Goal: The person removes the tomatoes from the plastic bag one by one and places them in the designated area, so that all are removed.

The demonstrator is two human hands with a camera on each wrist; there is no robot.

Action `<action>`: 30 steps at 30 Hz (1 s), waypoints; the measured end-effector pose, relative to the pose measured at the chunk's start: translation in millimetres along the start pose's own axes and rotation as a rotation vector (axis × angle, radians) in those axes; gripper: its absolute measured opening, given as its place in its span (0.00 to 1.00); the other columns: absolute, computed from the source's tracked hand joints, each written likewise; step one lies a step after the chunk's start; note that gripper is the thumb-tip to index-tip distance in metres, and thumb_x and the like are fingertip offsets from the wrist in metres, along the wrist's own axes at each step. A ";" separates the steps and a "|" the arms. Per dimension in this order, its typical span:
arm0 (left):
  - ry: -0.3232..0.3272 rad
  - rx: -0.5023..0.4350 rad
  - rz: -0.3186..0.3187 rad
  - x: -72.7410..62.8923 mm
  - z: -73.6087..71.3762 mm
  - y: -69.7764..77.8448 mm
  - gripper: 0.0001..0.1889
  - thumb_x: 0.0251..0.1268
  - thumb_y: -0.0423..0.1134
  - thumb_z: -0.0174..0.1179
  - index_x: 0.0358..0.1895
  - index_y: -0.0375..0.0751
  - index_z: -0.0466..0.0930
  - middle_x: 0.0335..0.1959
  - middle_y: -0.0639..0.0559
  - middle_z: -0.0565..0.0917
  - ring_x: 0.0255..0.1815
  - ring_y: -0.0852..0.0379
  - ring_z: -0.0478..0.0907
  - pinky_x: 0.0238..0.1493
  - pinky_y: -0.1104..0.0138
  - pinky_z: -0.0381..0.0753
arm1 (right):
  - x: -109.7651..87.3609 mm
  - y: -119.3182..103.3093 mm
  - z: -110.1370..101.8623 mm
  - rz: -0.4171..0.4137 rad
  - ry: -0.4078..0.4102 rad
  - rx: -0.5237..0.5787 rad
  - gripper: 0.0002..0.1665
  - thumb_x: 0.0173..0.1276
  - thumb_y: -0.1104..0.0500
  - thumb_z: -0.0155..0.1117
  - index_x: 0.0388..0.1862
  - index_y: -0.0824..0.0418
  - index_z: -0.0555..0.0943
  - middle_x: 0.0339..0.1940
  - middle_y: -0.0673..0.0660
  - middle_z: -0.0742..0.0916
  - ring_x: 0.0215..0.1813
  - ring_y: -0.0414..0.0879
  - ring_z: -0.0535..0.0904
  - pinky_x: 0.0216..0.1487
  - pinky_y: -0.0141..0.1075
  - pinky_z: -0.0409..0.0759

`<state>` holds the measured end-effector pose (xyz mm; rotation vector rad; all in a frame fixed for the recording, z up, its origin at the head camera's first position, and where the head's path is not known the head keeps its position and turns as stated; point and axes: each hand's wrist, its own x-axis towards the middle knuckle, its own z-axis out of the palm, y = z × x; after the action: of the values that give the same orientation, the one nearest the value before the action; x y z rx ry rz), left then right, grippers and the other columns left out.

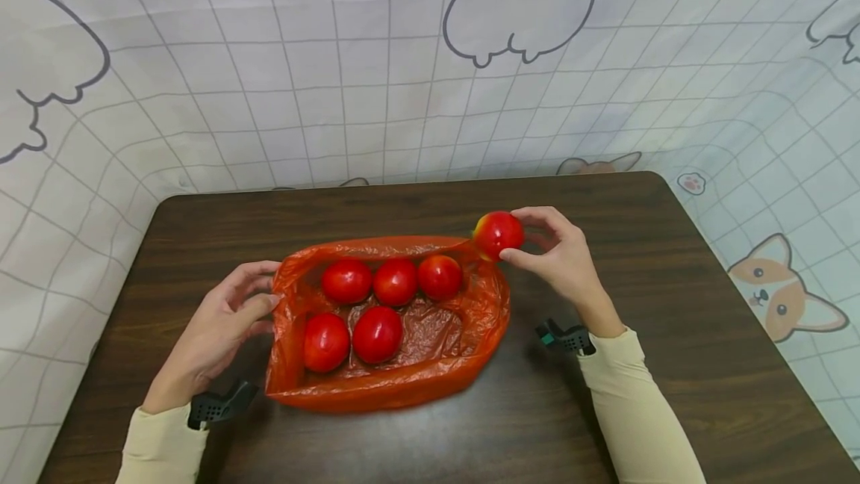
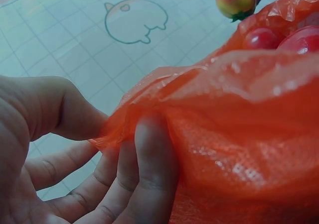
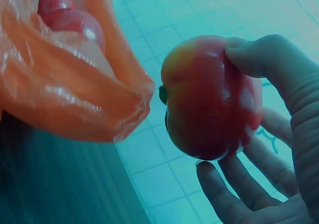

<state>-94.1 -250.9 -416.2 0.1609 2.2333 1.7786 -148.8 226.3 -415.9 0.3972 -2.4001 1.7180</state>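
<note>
An orange plastic bag (image 1: 386, 396) lies wide open on the table, with several shiny red fruits (image 1: 378, 334) inside in two rows. At its left end my left hand (image 1: 222, 327) pinches the rim between thumb and fingers; the left wrist view shows the plastic (image 2: 224, 134) bunched there. My right hand (image 1: 561, 260) holds another round red fruit (image 1: 499, 235) by its side, above the bag's far right corner. In the right wrist view this fruit (image 3: 212, 99) has a yellowish end with a green stem part, facing the bag, and the thumb lies on top with fingers beneath.
The dark wooden table (image 1: 537, 409) extends around the bag on all sides. Behind it and along both sides hangs a white grid-patterned cloth (image 1: 376, 95) with cartoon corgi prints. A dark wrist device (image 1: 564, 337) sits on each forearm.
</note>
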 end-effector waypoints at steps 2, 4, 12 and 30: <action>0.000 0.001 0.003 0.3 -0.2 -0.2 0.24 0.79 0.38 0.55 0.73 0.48 0.65 0.57 0.55 0.78 0.50 0.60 0.85 0.48 0.66 0.90 | 0.0 2.0 -1.1 0.009 0.007 -0.001 0.32 0.58 0.66 0.79 0.62 0.60 0.81 0.57 0.48 0.85 0.59 0.39 0.81 0.60 0.23 0.82; 0.000 0.005 0.003 0.3 -0.3 -0.4 0.24 0.79 0.38 0.55 0.73 0.48 0.65 0.57 0.56 0.78 0.50 0.60 0.85 0.48 0.66 0.90 | -0.1 4.0 -2.2 0.019 0.015 -0.006 0.32 0.58 0.66 0.79 0.62 0.60 0.81 0.58 0.50 0.84 0.59 0.39 0.81 0.61 0.23 0.82; -0.005 -0.006 0.001 1.0 -0.8 -2.6 0.24 0.79 0.38 0.55 0.74 0.48 0.64 0.57 0.56 0.78 0.50 0.60 0.85 0.47 0.66 0.90 | 1.6 17.0 -8.3 0.034 0.051 -0.045 0.31 0.59 0.65 0.79 0.62 0.59 0.81 0.59 0.55 0.84 0.58 0.39 0.80 0.60 0.22 0.82; -0.020 -0.047 0.014 2.1 -0.7 -3.8 0.24 0.79 0.36 0.55 0.73 0.46 0.64 0.57 0.55 0.79 0.49 0.60 0.86 0.47 0.66 0.91 | 2.1 39.4 -23.4 0.116 0.081 -0.134 0.32 0.62 0.59 0.79 0.65 0.57 0.80 0.63 0.58 0.84 0.58 0.34 0.80 0.58 0.20 0.80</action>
<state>-96.0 -251.9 -420.0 0.1835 2.1802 1.8267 -163.4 260.1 -443.2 0.1706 -2.5053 1.5728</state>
